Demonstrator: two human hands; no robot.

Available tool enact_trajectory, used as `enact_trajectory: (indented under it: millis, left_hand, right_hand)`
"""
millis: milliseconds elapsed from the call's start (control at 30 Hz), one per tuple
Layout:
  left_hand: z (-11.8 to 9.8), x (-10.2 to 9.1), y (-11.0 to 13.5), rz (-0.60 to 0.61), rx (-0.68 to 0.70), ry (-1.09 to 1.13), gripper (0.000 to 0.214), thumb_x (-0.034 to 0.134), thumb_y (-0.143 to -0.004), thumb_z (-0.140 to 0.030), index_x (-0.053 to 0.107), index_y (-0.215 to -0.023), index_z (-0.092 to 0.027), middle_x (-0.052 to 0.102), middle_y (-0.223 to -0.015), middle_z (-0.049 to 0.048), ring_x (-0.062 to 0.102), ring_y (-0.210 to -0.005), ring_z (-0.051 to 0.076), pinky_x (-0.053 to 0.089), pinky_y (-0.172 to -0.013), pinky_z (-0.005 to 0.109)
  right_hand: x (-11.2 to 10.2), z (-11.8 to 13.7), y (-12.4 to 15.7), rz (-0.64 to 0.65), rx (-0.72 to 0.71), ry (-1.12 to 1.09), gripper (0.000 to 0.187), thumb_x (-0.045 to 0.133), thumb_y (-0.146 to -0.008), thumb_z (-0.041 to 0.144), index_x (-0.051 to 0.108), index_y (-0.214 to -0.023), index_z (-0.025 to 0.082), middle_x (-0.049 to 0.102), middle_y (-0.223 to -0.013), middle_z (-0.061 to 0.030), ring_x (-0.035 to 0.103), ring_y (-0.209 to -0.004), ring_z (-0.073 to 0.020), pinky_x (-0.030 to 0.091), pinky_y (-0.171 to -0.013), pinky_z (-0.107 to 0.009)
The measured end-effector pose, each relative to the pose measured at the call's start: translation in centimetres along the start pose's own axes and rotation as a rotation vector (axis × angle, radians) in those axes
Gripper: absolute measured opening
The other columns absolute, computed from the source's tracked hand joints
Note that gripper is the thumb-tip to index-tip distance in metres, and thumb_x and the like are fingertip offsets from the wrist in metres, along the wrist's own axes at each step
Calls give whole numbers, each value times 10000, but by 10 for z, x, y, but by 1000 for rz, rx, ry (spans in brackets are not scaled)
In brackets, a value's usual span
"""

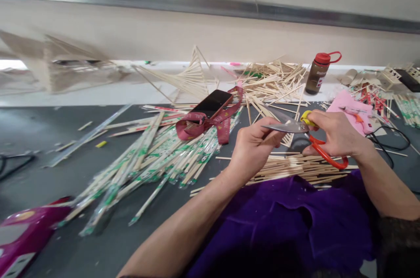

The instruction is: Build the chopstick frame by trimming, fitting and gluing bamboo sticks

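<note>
My right hand [331, 131] grips a pair of scissors [293, 127] with one yellow and one red-orange handle loop. The handles are spread and the metal blades point left, somewhat apart. My left hand [254, 144] is closed in a pinch right at the blades. A small pale bit shows between the blades by its fingertips; what the pinch holds is too small to make out. Below both hands lies a row of bare wooden sticks [278, 168] on the dark table. A dark purple cloth [282, 225] covers the near edge in front of me.
Wrapped chopsticks [151, 168] spread to the left, with a phone [213, 105] and a pink lanyard [225, 125] on top. Behind stand a stick structure [193, 74], a loose stick pile [278, 81] and a bottle [317, 74]. Pink cloth [348, 109] and a black cable [398, 133] lie right.
</note>
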State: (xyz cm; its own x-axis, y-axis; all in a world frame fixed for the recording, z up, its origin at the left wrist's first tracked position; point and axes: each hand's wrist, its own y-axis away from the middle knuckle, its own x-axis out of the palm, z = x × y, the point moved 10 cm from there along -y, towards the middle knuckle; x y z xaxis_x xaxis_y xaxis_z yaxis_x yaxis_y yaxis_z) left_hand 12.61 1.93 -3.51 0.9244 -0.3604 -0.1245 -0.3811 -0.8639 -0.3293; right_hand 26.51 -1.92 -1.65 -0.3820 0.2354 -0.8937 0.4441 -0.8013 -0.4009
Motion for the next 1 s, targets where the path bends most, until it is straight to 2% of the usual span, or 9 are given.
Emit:
enact_trajectory:
  millis: [200, 400, 667, 867, 1000]
  left_hand:
    - [3, 4, 1, 18, -25, 19, 264, 674, -790, -383, 609, -638, -177, 515, -545, -22, 448, -500, 94, 346, -463, 225]
    - [18, 13, 2, 100, -207, 273, 393, 737, -709, -529, 581, -663, -171, 461, -468, -52, 314, -375, 52, 210, -352, 203]
    - [30, 16, 7, 152, -469, 505, 385, 830, -612, -440, 591, -680, -146, 482, -471, -52, 278, -359, 15, 121, -331, 152]
    - [18, 21, 9, 274, -491, 711, 339, 824, -621, -411, 628, -710, -148, 447, -414, -68, 181, -312, 0, 58, -310, 152]
    - [20, 20, 10, 282, -527, 727, 342, 831, -614, -409, 636, -687, -138, 463, -400, -63, 158, -299, -8, 60, -296, 142]
  right_hand:
    - [1, -4, 4, 10, 38, -31, 535, 599, -730, 693, 548, -840, 172, 594, -735, -26, 485, -585, -128, 331, -557, -259]
    - [-1, 0, 2, -5, 9, -115, 570, 626, -693, 718, 564, -830, 168, 566, -692, 0, 434, -555, -105, 307, -537, -246]
    - [0, 1, -12, 48, -15, -148, 517, 634, -712, 677, 535, -770, 172, 549, -673, 7, 434, -558, -100, 293, -529, -234]
    - [-7, 10, -27, 62, -78, -189, 554, 671, -667, 701, 517, -737, 174, 526, -658, 16, 412, -550, -93, 277, -530, -238]
    - [-5, 9, -29, 49, -87, -243, 530, 671, -685, 679, 499, -701, 178, 517, -628, 23, 412, -527, -84, 270, -511, -227]
